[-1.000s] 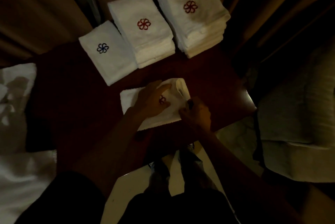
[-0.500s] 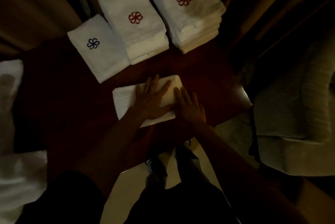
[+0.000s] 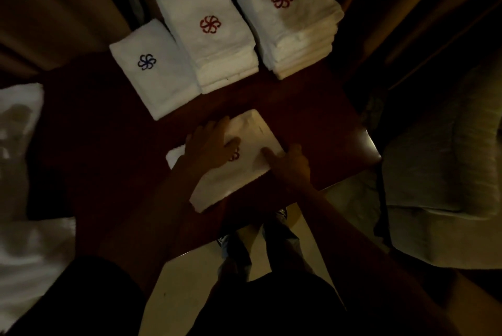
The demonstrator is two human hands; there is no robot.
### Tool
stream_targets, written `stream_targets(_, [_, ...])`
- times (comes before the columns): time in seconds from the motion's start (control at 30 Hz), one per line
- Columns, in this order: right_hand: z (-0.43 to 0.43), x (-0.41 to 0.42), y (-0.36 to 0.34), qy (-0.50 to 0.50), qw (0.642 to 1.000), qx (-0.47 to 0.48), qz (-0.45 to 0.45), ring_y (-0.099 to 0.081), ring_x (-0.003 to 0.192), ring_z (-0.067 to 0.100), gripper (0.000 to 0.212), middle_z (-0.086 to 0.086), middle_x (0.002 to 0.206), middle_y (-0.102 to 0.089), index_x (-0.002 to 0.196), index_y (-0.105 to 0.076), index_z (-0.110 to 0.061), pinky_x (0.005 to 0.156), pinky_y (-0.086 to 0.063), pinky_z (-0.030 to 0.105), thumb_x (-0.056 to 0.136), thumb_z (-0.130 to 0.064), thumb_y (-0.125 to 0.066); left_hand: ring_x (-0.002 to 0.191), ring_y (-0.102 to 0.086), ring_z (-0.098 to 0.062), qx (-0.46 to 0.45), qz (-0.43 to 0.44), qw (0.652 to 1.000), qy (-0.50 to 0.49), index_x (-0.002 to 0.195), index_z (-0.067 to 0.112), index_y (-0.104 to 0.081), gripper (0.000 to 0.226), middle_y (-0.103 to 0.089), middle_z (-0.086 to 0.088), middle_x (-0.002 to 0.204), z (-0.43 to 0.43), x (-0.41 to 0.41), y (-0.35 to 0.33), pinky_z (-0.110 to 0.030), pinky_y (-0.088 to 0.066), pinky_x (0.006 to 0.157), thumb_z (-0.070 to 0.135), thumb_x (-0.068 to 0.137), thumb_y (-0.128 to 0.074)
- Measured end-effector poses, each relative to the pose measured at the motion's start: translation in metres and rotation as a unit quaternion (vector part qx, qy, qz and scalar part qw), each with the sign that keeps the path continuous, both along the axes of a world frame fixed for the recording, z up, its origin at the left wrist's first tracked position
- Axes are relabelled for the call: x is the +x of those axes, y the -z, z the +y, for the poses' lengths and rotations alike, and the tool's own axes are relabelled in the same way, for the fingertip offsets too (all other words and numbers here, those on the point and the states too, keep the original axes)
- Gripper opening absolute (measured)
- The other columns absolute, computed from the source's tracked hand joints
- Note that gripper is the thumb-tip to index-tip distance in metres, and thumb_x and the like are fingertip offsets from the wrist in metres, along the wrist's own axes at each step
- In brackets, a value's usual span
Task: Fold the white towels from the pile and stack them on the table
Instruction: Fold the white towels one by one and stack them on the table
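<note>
Dim room: curtains (image 3: 54, 9) hang across the top of the frame, and a dark reddish table (image 3: 108, 151) fills the middle.

A folded white towel (image 3: 252, 129) lies tilted on the table at centre frame, near the lower edge. The left hand (image 3: 209, 145) rests flat on the towel's left half with its fingers (image 3: 220, 125) released and spread toward the upper right. They cover part of a red emblem (image 3: 235, 156). The right hand (image 3: 292, 166) sits at the towel's right edge. One finger (image 3: 267, 152) lies straight on the cloth, pointing at the emblem. Its other fingers bend at the edge, and I cannot tell whether they grasp the cloth.

Three stacks of folded towels stand above the hands, apart from the towel. The left stack (image 3: 163, 91) is low and bears a blue emblem. It touches the middle stack (image 3: 225, 64), which has a red one. The right stack (image 3: 298, 45) is the tallest, also red-marked, and stands just beside the middle one. Bare table separates the towel from all three stacks.

A loose white pile (image 3: 21, 172) lies at the left edge of the frame. A pale padded seat (image 3: 440, 172) fills the right side. Light floor (image 3: 176, 289) and shoes (image 3: 233, 243) show at bottom centre, below the table's edge.
</note>
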State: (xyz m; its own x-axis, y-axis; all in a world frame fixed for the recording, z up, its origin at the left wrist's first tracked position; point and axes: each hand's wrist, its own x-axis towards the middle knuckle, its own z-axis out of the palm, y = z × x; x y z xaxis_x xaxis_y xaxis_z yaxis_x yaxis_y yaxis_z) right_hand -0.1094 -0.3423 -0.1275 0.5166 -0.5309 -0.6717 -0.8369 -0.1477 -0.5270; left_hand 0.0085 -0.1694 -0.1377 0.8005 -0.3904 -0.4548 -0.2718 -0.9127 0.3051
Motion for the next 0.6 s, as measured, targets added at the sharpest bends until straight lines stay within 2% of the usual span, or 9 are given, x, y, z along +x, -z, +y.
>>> stream_targets(0.07, [0.008,0.001,0.001,0.059,0.994,0.031,-0.088,-0.061,0.110,0.025,0.071,0.008,0.131,-0.055,0.143,-0.037,-0.012,0.073,-0.058,0.030,0.089,-0.043,-0.071,0.139,-0.037,-0.036,-0.003,0.037,0.998,-0.057,0.153,0.027,-0.025,0.082,-0.036,-0.011,0.154,0.007,0.001,0.002,-0.056,-0.034,0.110,0.074,0.087,-0.042])
stream_targets(0.13, [0.014,0.001,0.005,0.086,0.988,0.027,-0.125,-0.061,0.110,0.021,0.067,0.003,0.128,-0.058,0.141,-0.040,-0.014,0.073,-0.056,0.027,0.088,-0.037,-0.074,0.136,-0.042,-0.037,-0.009,0.071,0.991,-0.117,0.152,0.020,-0.029,0.088,-0.040,-0.015,0.151,0.014,-0.002,0.001,-0.052,-0.038,0.109,0.075,0.085,-0.047])
stream_targets(0.27, [0.027,0.002,0.012,0.058,0.997,0.002,-0.042,-0.068,0.097,0.022,0.064,0.003,0.115,-0.066,0.129,-0.055,-0.013,0.069,-0.060,0.034,0.083,-0.054,-0.073,0.140,-0.038,-0.036,-0.032,0.139,0.963,-0.228,0.155,0.014,-0.027,0.102,-0.034,-0.016,0.156,0.027,-0.012,0.001,-0.047,-0.035,0.111,0.077,0.080,-0.057])
stream_targets(0.33, [0.034,0.003,0.012,0.030,0.999,0.033,-0.021,-0.068,0.098,0.023,0.065,0.003,0.117,-0.066,0.127,-0.057,-0.011,0.075,-0.061,0.038,0.081,-0.054,-0.075,0.137,-0.042,-0.036,-0.053,0.177,0.945,-0.269,0.153,0.014,-0.034,0.106,-0.038,-0.016,0.154,0.031,-0.016,0.003,-0.045,-0.039,0.108,0.081,0.074,-0.059])
stream_targets(0.43, [0.041,0.001,0.015,-0.005,0.998,0.063,-0.025,-0.066,0.104,0.024,0.069,0.006,0.122,-0.065,0.128,-0.057,-0.009,0.081,-0.061,0.042,0.076,-0.047,-0.082,0.127,-0.052,-0.034,-0.103,0.210,0.923,-0.306,0.146,0.018,-0.046,0.112,-0.050,-0.012,0.145,0.039,-0.019,0.005,-0.049,-0.046,0.104,0.087,0.060,-0.060])
stream_targets(0.53, [0.045,-0.002,0.013,0.023,0.996,0.079,-0.032,-0.068,0.102,0.024,0.064,0.006,0.119,-0.067,0.125,-0.060,-0.006,0.078,-0.061,0.037,0.076,-0.038,-0.085,0.124,-0.055,-0.032,-0.165,0.242,0.893,-0.341,0.146,0.017,-0.047,0.091,-0.052,-0.011,0.144,0.049,-0.023,0.005,-0.050,-0.048,0.102,0.066,0.073,-0.073])
stream_targets(0.6, [0.047,-0.004,0.012,0.050,0.994,0.096,-0.033,-0.070,0.098,0.025,0.056,0.008,0.114,-0.070,0.119,-0.063,-0.005,0.078,-0.061,0.039,0.076,-0.033,-0.086,0.125,-0.054,-0.030,-0.201,0.259,0.878,-0.349,0.148,0.017,-0.044,0.083,-0.051,-0.007,0.145,0.055,-0.026,0.006,-0.045,-0.050,0.099,0.050,0.079,-0.077])
